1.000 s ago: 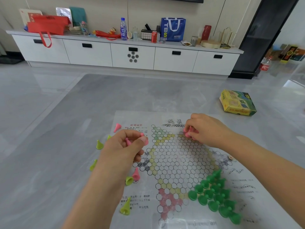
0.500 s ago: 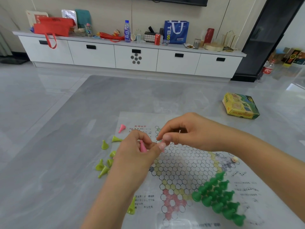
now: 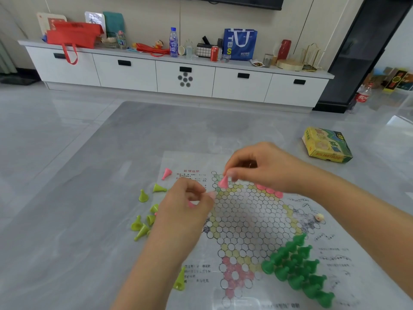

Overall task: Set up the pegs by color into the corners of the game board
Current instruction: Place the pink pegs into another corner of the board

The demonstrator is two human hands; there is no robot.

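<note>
Right hand [image 3: 266, 168] pinches a pink peg [image 3: 223, 182] over the board's [image 3: 245, 220] far corner, left hand [image 3: 190, 204] grips more pink pegs [image 3: 191, 203]; risk: slipped pinch tips it onto set pink pegs [image 3: 270, 190], or left grip spills onto bench.

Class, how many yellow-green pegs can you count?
7: six pegs lie left of the left hand; one lies at the board's left edge. The hand may hide more.

- Left hand [image 3: 187, 202]: bare, no ring, watch or glove visible.
- Right hand [image 3: 263, 168]: bare as well, nails short and unpainted.
- Both forearms uncovered; no sleeve reaches into view.
</note>
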